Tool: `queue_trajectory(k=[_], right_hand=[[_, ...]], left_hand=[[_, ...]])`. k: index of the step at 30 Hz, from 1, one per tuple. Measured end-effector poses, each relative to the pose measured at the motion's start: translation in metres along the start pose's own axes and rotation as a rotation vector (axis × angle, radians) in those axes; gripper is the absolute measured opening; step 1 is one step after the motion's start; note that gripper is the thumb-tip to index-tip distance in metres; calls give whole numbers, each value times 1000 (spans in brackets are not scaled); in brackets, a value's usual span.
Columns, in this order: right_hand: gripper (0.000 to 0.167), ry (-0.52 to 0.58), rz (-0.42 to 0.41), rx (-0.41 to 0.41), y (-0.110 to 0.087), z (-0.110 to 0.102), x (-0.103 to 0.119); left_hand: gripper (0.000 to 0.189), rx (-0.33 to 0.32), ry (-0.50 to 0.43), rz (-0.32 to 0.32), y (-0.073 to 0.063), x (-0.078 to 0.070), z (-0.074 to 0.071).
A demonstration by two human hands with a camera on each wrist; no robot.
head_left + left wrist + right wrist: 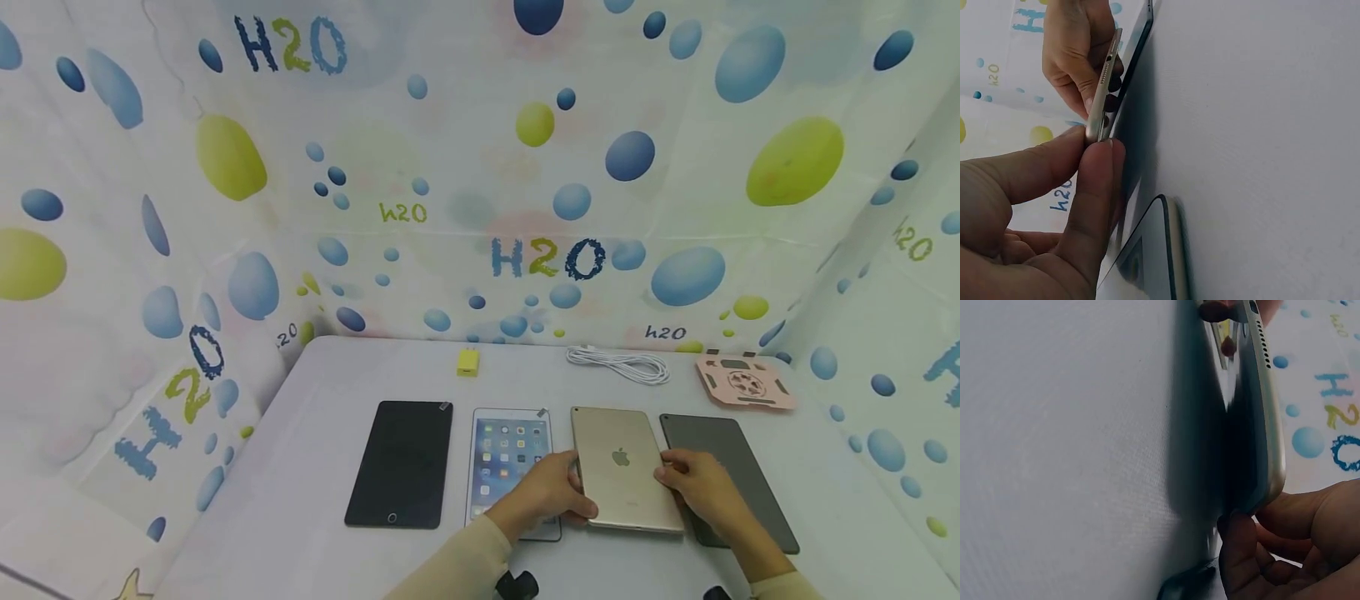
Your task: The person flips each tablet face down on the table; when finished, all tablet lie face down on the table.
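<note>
Both hands hold a gold tablet [628,479] by its long sides, its back with the apple logo facing up. My left hand [546,492] pinches the left edge, thumb on the back and fingers beneath. At the opposite edge my right hand [697,483] grips it the same way. In the right wrist view the tablet [1269,437] is raised off the table, its dark screen side facing down. The left wrist view shows its thin edge [1102,81] between thumb and forefinger. A white-framed tablet [498,450] with a lit icon screen lies under the left forearm.
A black tablet [401,467] lies screen up at the left. A dark grey tablet [731,475] lies back up by the right hand. Along the back of the table [330,392] are a yellow charger plug [468,362], a coiled white cable [622,365] and a pink stand [746,381].
</note>
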State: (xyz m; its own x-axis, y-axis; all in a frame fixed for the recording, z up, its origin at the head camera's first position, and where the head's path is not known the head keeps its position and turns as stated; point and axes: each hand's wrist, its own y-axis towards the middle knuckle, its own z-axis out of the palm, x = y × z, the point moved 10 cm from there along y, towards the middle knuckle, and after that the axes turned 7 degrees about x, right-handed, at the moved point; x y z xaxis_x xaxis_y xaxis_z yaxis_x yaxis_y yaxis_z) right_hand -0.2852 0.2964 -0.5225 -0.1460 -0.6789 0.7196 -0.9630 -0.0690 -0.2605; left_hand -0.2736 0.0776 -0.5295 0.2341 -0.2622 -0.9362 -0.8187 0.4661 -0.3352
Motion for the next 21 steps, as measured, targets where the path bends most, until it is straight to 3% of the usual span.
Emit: queue_trajectory(k=[8,13,21], right_hand=[[47,-147,-7,-31,0,-1,5],[42,-239,-27,-55,1,0,10],[10,-307,-65,-100,-1,7,18]], left_hand=[[61,-17,62,17,-6,-2,-2],[56,-19,65,24,-8,-2,-5],[54,-43,134,28,-14,-6,-8]])
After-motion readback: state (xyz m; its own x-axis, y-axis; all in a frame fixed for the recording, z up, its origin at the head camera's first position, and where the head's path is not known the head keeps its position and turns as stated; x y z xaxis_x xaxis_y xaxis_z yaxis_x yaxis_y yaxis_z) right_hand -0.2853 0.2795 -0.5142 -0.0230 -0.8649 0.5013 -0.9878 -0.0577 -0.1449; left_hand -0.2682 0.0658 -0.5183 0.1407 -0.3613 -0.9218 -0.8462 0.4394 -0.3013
